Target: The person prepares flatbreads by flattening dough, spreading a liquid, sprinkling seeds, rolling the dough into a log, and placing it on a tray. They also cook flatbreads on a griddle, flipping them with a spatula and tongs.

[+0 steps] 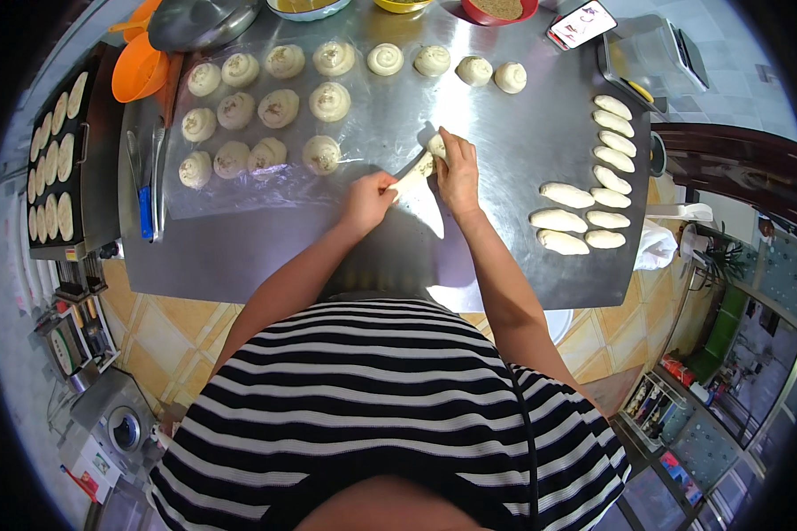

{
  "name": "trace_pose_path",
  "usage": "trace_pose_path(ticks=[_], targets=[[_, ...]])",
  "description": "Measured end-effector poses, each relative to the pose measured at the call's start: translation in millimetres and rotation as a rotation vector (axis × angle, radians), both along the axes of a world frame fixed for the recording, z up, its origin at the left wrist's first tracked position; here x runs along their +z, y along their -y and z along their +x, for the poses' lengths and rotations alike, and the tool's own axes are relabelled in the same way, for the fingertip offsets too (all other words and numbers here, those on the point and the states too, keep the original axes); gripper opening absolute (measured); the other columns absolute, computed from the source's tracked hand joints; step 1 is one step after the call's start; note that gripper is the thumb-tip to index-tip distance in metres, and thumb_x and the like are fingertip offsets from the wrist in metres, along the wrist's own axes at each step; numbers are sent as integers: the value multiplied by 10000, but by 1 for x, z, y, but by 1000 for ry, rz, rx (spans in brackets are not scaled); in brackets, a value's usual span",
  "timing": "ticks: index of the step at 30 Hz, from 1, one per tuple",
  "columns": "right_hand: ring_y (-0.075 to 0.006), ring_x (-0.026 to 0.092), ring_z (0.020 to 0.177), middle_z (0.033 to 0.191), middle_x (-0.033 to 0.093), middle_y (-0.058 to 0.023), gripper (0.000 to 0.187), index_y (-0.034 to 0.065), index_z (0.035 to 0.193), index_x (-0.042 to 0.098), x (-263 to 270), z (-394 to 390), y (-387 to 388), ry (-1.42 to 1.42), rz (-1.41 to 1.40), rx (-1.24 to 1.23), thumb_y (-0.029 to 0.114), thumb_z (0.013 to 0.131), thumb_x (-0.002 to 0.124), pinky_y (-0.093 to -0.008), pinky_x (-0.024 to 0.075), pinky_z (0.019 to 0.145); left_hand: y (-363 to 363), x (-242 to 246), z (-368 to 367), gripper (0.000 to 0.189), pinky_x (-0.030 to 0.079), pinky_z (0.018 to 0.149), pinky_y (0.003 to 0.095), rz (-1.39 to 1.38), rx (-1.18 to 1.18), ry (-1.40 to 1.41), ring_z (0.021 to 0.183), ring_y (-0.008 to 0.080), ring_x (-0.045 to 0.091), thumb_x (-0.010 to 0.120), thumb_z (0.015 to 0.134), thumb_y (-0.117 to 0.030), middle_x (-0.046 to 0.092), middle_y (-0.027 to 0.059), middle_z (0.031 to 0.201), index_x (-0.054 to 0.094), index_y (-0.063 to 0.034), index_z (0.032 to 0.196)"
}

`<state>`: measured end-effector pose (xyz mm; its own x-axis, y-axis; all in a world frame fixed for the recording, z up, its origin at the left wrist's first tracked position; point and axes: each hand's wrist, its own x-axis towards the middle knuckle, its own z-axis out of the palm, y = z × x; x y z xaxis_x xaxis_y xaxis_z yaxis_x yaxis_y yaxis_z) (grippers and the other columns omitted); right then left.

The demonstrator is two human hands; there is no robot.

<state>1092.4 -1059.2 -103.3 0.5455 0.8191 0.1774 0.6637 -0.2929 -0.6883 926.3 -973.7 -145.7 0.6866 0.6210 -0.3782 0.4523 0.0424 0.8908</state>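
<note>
A strip of dough (415, 176) with brown specks stretches between my hands over the steel table. My left hand (370, 199) pinches its lower end, and my right hand (459, 166) grips the coiled upper end. Several coiled dough rolls (279, 108) lie in rows at the left, many under or on clear plastic film (239, 199). More coils (432, 61) line the table's far side. At the right rest several plain oblong dough pieces (558, 220).
Far left, a black griddle (93, 146) holds flat dough pieces. Tongs (158, 179) and a blue-handled tool (145, 209) lie beside the film. Orange bowls (139, 68), a metal bowl (202, 23), a red bowl (501, 18) and a phone (583, 25) stand along the back.
</note>
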Motion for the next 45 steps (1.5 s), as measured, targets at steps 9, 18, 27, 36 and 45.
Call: trace_pose_path(ticks=[9, 18, 27, 36, 45], targets=[[-370, 509, 1062, 1174, 569, -164, 533, 58, 1259, 546, -12, -32, 7, -61, 48, 84, -5, 745, 673, -424, 427, 936, -1, -20, 1, 154, 528, 748, 291, -93, 38, 141, 808, 168, 690, 637, 830, -14, 715, 135, 878, 673, 24, 975], [-445, 236, 1385, 1488, 231, -293, 802, 13, 1476, 220, -20, -21, 22, -134, -109, 126, 1, 770, 600, -442, 278, 1119, 4, 4, 47, 324, 505, 723, 301, -99, 100, 62, 802, 166, 648, 730, 787, -190, 690, 114, 886, 648, 30, 1010], [-348, 399, 1301, 1421, 397, -157, 981, 98, 1440, 321, 4, 36, 3, -35, -173, 565, 143, 599, 824, -409, 386, 1061, -29, 13, 57, 365, 470, 664, 309, 80, -234, -87, 696, 151, 599, 769, 765, -277, 666, 81, 789, 651, 26, 929], [-312, 574, 1051, 1123, 596, -111, 749, 106, 1355, 412, 14, 28, -9, -24, -107, 411, 109, 691, 759, -392, 490, 896, -38, 31, 56, 385, 460, 673, 294, 36, -255, -121, 706, 133, 581, 773, 767, -304, 656, 63, 787, 655, 21, 937], [-298, 581, 1045, 1144, 573, -95, 589, 82, 1207, 545, 15, 21, -10, 96, 9, 404, 4, 653, 730, -369, 499, 876, -40, 8, 47, 248, 505, 694, 273, -230, -71, -33, 801, 116, 617, 621, 910, -166, 687, 57, 934, 671, 3, 1085]])
